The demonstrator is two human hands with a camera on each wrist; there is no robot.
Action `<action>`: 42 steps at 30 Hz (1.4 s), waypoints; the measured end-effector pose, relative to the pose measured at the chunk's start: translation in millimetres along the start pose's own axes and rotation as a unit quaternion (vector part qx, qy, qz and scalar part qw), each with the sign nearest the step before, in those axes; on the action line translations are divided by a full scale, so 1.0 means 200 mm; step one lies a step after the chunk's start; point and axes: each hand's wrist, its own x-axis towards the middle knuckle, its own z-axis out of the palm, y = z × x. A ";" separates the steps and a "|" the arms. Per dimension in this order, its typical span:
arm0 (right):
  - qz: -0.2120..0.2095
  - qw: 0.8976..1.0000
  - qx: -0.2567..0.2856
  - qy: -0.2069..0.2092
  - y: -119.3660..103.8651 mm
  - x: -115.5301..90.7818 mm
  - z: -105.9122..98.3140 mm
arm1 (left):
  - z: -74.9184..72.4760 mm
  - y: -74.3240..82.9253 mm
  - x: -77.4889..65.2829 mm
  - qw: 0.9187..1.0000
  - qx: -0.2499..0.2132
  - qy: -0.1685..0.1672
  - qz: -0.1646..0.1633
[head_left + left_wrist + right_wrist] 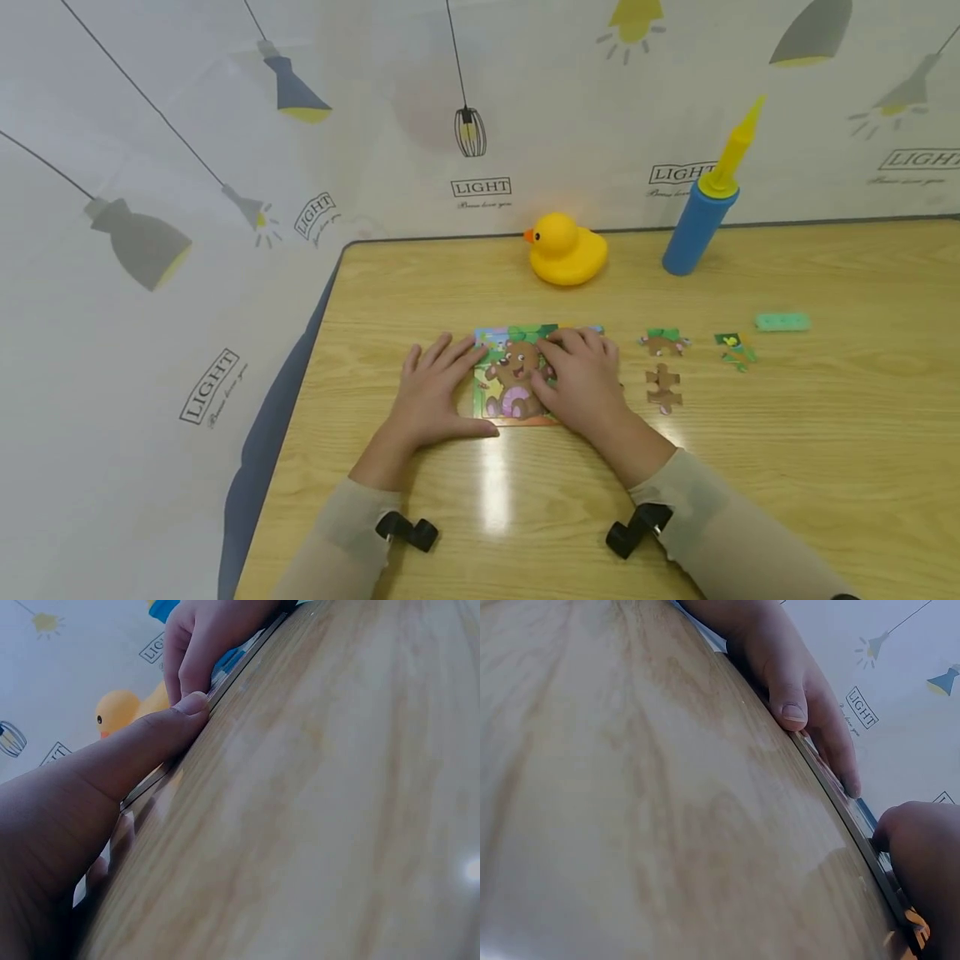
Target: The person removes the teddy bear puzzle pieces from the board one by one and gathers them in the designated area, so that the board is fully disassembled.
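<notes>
Well, starting at the left, the left hand lies with its fingers spread wide and straight, its grip closed round nothing; the fingertips meet the left side of the bear puzzle, while the thumb lies along its near edge. That puzzle sits flat on the table, between the two hands. It looks thin, light and fairly stiff, likely card, so it should slide easily if nudged; best to steady it by its edges (the left hand is well placed for that) and press from above rather than lift. The right hand has its fingers bent, tips down on the puzzle's right part; I cannot tell whether its grip pinches a piece there. Behind it sits a yellow duck. Further right lie a bear-legged piece and, nearer the person, a brown piece; their knobs could probably crease, so the broad middle edges suit fingertips better. Beyond stands a blue pump, then a frog piece and a green block.
</notes>
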 end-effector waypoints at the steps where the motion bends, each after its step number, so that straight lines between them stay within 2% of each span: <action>1: 0.001 1.000 0.001 0.000 0.00 0.00 0.00 | 0.00 0.00 0.00 1.000 0.001 -0.001 0.000; 16: 0.019 0.999 0.032 0.005 0.03 -0.02 -0.02 | -0.01 0.02 0.02 1.000 0.003 -0.015 0.003; 24: 0.048 0.996 0.065 -0.038 0.04 0.01 -0.03 | -0.01 0.02 0.01 1.000 -0.004 -0.009 0.004; 34: 0.048 0.986 0.121 -0.100 0.08 0.03 -0.07 | -0.01 0.01 0.01 1.000 -0.002 -0.008 -0.001; 42: 0.055 0.983 0.137 -0.113 0.07 0.04 -0.09 | -0.02 0.01 0.00 1.000 -0.006 -0.009 -0.002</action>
